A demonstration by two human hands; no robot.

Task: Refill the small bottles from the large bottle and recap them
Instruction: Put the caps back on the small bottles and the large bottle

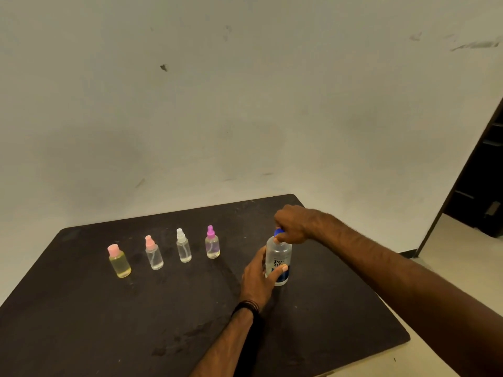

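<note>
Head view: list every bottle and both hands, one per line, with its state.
large bottle: upright on the table, blue cap on
left hand: wrapped around the large bottle's body
right hand: gripping the blue cap
yellow bottle: upright, pink cap on, nearly full
pink-sprayer bottle: upright, capped, little liquid
white-sprayer bottle: upright, capped, little liquid
purple-sprayer bottle: upright, capped, level unclear

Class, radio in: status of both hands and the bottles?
Left hand steadies large bottle; right hand on its blue cap. Four small bottles capped, untouched. Nothing in the way.
</note>
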